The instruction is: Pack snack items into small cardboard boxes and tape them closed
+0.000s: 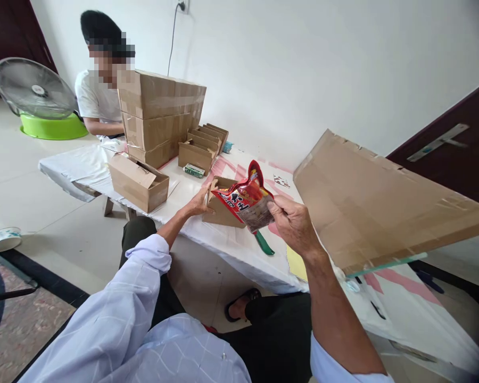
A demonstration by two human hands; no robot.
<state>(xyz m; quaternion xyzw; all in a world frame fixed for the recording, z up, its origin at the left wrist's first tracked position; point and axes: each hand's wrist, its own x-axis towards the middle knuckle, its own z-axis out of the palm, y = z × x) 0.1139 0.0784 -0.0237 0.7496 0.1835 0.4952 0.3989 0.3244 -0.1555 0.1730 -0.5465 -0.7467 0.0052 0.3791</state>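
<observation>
Just the head view here. The red packet (249,201) is near the middle of the shot, so I'm using it as the clock centre. The right hand (294,222), between 3 and 4 o'clock, has its edge pinched between thumb and fingers. The left hand (199,203), at 9, is gripping the side of a small cardboard box (224,214) on the desk (234,260). The packet overlaps that box in view; can't tell if they touch.

Handling tips, imo: keep the left hand braced so the box doesn't skid on that smooth cover. The packet looks soft and floppy, so pinch near the edge, don't squash the middle, and watch it doesn't snag on the cardboard rim. Mind the green handle (264,243) at 5 too, it's right below.

As for writing: the packet has big dark characters on its face plus smaller pale lettering along the red border, but it's tilted and I can't read a brand. The open carton (132,183) toward 9 has dark print on its flap, too small to make out. Same with the little green pack (194,170) at 10.
</observation>
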